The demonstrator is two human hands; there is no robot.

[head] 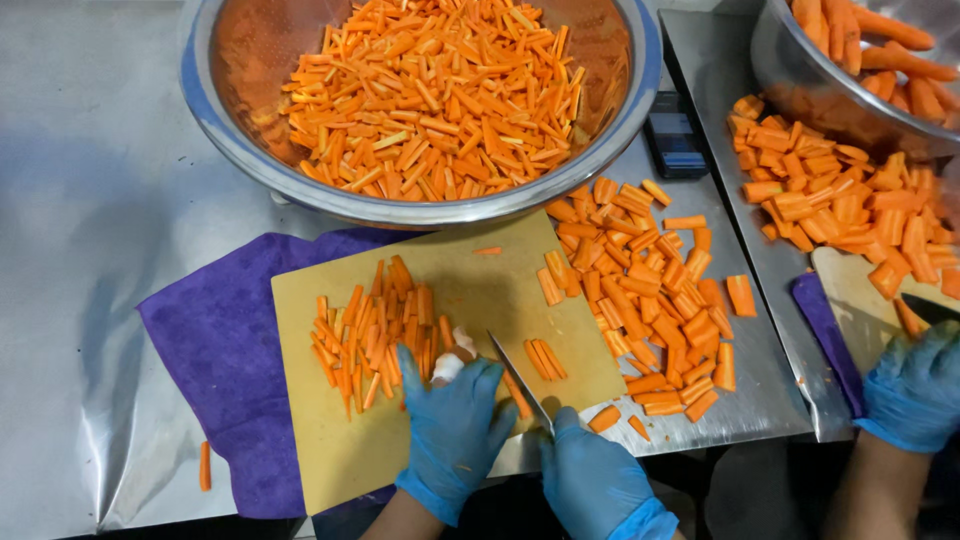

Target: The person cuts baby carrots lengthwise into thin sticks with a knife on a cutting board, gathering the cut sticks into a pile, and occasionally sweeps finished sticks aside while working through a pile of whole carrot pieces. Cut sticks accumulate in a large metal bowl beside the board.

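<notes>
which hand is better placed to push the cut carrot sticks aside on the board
Left, most likely. The left hand rests on the cutting board right beside the pile of carrot sticks, while the right hand is at the board's near edge gripping the knife.

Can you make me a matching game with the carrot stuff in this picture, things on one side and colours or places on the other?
Things:
1. cutting board
2. cloth
3. big bowl
4. knife

Colours or places:
A. purple, under the board
B. in the right hand
C. tan, with carrot sticks on it
D. shiny metal, full of cut carrot

Pairs: 1-C, 2-A, 3-D, 4-B
</notes>
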